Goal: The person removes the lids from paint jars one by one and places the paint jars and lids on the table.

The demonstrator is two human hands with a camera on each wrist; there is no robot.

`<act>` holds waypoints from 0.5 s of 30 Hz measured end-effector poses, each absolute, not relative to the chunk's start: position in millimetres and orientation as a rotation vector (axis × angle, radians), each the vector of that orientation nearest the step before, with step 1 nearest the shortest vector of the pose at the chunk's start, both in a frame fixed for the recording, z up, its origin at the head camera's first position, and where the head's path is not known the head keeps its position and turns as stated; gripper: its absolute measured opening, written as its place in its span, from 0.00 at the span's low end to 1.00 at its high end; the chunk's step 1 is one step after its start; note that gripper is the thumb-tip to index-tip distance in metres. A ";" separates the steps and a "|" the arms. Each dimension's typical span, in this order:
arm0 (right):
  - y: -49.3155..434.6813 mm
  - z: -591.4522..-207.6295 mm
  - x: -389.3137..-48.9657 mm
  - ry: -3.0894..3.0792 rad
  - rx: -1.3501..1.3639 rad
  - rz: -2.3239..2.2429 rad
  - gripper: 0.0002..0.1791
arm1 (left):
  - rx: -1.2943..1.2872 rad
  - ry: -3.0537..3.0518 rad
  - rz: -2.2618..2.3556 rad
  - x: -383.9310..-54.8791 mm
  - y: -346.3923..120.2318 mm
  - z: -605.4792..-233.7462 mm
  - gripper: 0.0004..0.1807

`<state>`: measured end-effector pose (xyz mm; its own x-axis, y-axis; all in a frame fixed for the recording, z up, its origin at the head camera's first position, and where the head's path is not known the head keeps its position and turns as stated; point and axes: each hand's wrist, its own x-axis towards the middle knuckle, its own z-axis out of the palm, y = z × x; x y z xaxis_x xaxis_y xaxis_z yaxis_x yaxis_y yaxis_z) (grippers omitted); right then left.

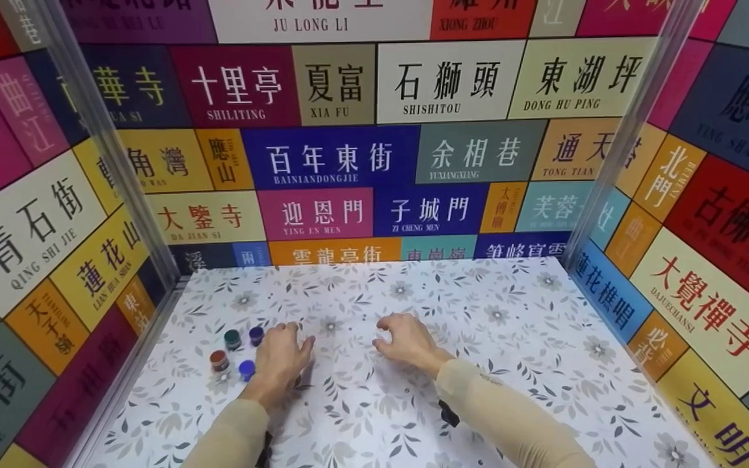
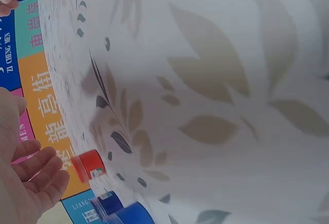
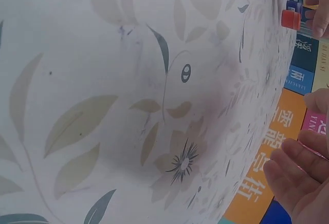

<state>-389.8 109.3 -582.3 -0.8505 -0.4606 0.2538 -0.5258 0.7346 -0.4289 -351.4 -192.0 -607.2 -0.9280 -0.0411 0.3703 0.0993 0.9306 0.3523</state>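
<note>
Several small paint pots stand at the left of the table: a green pot, a purple pot, a brown-orange pot and a blue pot. My left hand is just right of them, fingers loosely bent and holding nothing. A red-capped pot shows near the left fingers in the left wrist view; I cannot tell which pot it is in the head view. Farther right, my right hand hovers over or rests on the table, its fingers relaxed in the right wrist view, with nothing in them.
A white cloth with grey flowers and leaves covers the table. Panels with colourful printed place names enclose it at the back and both sides. A clear corner post rises at the right rear.
</note>
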 end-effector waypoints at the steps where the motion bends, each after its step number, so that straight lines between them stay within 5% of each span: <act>1: 108.3 -581.9 -389.4 -2.808 0.800 0.758 0.21 | -0.042 -2.710 -0.513 -350.5 -193.3 -607.2 0.25; 15: 91.7 -583.4 -388.9 -2.768 0.850 0.714 0.20 | 0.005 -2.803 -0.508 -344.7 -209.9 -608.6 0.20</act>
